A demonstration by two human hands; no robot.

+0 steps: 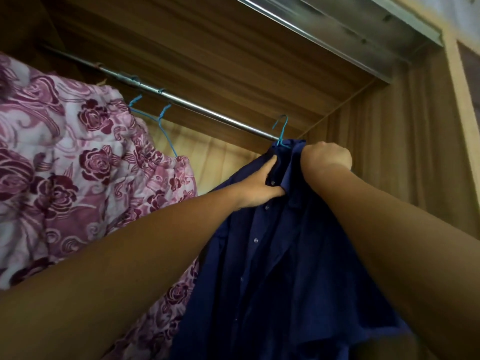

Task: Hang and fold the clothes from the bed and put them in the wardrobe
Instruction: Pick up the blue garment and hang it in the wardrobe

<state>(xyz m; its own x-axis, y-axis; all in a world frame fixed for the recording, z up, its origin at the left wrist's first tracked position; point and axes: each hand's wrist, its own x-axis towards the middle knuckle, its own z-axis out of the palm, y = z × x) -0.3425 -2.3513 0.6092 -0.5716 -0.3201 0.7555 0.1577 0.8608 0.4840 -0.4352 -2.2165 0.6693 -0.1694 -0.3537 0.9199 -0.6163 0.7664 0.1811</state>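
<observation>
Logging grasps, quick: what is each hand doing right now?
Left hand: grips the shirt by its placket.
Right hand: fisted at the shirt's top, apparently gripping it.

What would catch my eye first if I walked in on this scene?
Probably the navy button-up shirt at centre right, gripped near its collar by both the left hand and the right hand, on a blue hanger up by the wardrobe's metal rod. Next, the big purple rose-patterned quilt bulging at the left, beside two more blue hangers.
</observation>
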